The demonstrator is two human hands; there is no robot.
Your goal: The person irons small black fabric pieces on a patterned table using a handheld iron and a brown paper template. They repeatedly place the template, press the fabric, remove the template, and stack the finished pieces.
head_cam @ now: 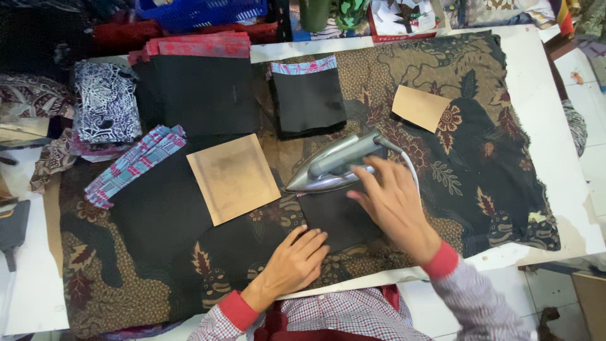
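The black fabric piece (338, 218) lies half hidden under the iron (334, 165), whose handle the right hand (394, 205) wraps, covering it. The left hand (297, 259) presses flat, fingers together, on the fabric's near-left corner.

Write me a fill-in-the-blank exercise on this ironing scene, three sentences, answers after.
1. The right hand grips the handle of a silver ____.
2. The left hand presses flat on a piece of ____ fabric.
3. The larger cardboard square lies to the ____ of the iron in the picture.

Answers: iron; black; left
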